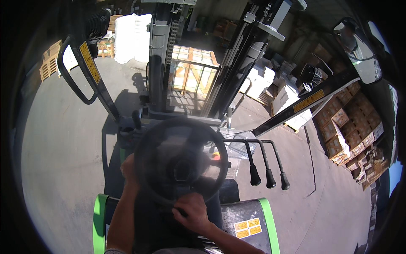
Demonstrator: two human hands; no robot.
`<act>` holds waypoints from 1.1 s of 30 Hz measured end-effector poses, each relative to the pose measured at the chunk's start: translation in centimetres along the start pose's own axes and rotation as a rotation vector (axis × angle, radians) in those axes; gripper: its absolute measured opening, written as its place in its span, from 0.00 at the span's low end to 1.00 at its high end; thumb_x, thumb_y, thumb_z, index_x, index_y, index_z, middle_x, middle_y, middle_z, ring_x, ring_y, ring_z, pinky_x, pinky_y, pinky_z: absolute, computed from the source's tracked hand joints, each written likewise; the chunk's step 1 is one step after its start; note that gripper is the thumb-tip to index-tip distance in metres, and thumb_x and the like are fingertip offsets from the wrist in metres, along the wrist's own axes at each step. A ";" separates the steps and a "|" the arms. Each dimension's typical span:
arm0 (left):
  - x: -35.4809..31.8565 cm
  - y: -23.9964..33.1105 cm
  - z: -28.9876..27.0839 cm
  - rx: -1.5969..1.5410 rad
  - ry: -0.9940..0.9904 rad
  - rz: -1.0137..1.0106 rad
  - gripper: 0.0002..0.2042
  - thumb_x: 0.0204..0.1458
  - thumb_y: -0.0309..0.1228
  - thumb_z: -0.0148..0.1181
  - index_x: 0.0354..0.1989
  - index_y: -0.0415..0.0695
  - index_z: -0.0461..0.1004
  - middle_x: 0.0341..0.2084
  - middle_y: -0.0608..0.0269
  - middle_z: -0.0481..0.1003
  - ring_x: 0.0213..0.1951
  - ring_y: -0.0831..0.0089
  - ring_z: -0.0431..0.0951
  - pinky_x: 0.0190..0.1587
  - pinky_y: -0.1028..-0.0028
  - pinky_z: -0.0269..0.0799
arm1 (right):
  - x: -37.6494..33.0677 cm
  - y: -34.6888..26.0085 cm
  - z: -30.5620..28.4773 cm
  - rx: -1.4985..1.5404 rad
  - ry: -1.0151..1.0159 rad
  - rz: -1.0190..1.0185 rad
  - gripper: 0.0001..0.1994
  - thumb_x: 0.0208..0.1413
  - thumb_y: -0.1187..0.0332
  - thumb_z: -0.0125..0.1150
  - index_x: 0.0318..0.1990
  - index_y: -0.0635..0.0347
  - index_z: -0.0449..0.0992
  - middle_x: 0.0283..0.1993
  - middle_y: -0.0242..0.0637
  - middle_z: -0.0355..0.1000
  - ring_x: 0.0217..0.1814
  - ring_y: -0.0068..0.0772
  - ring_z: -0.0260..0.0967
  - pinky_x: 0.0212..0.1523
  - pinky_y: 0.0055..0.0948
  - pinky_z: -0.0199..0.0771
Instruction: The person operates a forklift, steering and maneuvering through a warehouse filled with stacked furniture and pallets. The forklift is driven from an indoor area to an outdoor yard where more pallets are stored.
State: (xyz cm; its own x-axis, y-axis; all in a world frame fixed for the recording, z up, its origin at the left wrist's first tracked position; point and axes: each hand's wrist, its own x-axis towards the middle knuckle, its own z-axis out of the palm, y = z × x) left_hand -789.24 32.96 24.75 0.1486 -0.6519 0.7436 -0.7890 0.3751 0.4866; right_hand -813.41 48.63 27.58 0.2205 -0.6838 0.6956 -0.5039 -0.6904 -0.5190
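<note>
Head view: the person sits at the controls of a forklift (265,213), with a black steering wheel (182,170) in front of them and both hands on or near its rim. The left hand (128,168) is at the wheel's left edge; its fingers look bent, but blur and the rim hide whether they close around it. The right hand (193,211) is at the wheel's lower edge, fingers narrow and folded over the rim, thumb toward the left.

Three black-knobbed levers (270,180) stand right of the wheel's right edge, well apart from either hand. Beyond the wheel's top edge rises the mast (159,55), and between its uprights shows a crated load (190,72); whether the forks carry it, I cannot tell. Stacked pallet crates (355,122) stand off to the right.

Steering seems to be the step in hand. A further turn would call for a firm right grip, the left hand guiding the opposite rim, and a clear sightline between the uprights.
</note>
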 end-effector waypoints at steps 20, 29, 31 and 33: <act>-5.7 -29.2 -23.1 -0.326 -0.256 0.018 0.15 0.65 0.36 0.59 0.25 0.43 0.73 0.23 0.55 0.76 0.30 0.53 0.81 0.30 0.56 0.73 | -2.8 -25.2 29.4 -0.761 0.656 0.279 0.08 0.69 0.71 0.55 0.40 0.67 0.77 0.40 0.45 0.74 0.44 0.44 0.73 0.46 0.39 0.73; -38.6 -65.1 -89.1 -0.204 -0.101 0.089 0.15 0.65 0.37 0.58 0.25 0.44 0.75 0.23 0.58 0.77 0.27 0.56 0.82 0.30 0.58 0.79 | -20.6 -84.2 73.1 -0.745 0.736 0.265 0.17 0.67 0.59 0.61 0.38 0.68 0.83 0.37 0.48 0.81 0.38 0.48 0.78 0.41 0.42 0.80; -45.4 -72.5 -105.2 -0.136 -0.155 0.039 0.15 0.65 0.36 0.57 0.25 0.44 0.75 0.24 0.57 0.77 0.27 0.55 0.82 0.30 0.58 0.79 | -22.8 -96.6 84.7 -0.664 0.649 0.200 0.17 0.66 0.58 0.62 0.39 0.67 0.83 0.39 0.48 0.81 0.39 0.48 0.78 0.42 0.42 0.80; -52.1 -77.8 -119.0 -0.066 -0.080 -0.055 0.13 0.65 0.35 0.58 0.28 0.44 0.78 0.24 0.57 0.78 0.28 0.56 0.83 0.31 0.58 0.80 | -26.0 -107.6 94.5 -0.519 0.570 0.202 0.17 0.66 0.59 0.62 0.39 0.67 0.83 0.39 0.48 0.80 0.41 0.49 0.77 0.45 0.44 0.79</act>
State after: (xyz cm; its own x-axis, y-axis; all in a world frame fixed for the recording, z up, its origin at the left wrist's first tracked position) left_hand -664.63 116.13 2.72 0.1404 -0.7226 0.6769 -0.7396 0.3780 0.5569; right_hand -685.99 118.38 18.42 -0.3069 -0.4610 0.8326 -0.8443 -0.2720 -0.4618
